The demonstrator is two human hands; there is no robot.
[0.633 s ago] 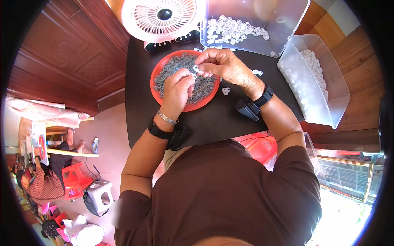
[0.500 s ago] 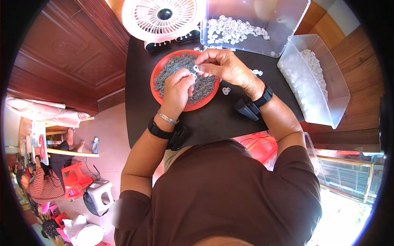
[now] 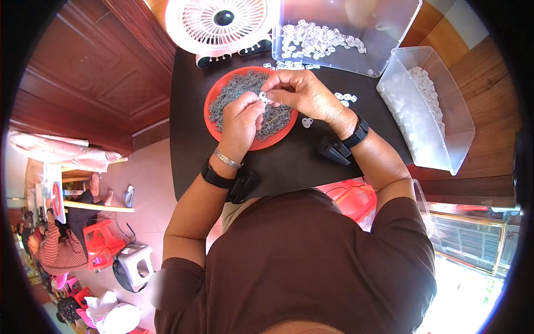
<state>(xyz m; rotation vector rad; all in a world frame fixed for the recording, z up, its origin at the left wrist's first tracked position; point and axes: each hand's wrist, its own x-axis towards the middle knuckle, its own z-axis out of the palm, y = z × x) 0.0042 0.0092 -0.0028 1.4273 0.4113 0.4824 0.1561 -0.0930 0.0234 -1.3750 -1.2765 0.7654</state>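
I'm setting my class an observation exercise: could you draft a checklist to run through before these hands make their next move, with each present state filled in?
1. Left hand pinching a small white piece: ok.
2. Right hand firmly gripping it too: cannot tell; fingertips crowd together there.
3. Red bowl beneath the hands, holding grey pieces: ok.
4. Black table free of loose white pieces: not ok.
5. Fan running: cannot tell.

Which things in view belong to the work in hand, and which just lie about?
In use:
White plastic piece between left hand and right hand
Red basin of grey pieces
Probably left clear bin and right clear bin, holding white pieces

Probably unrelated:
Electric fan
Pale stool
Shoe
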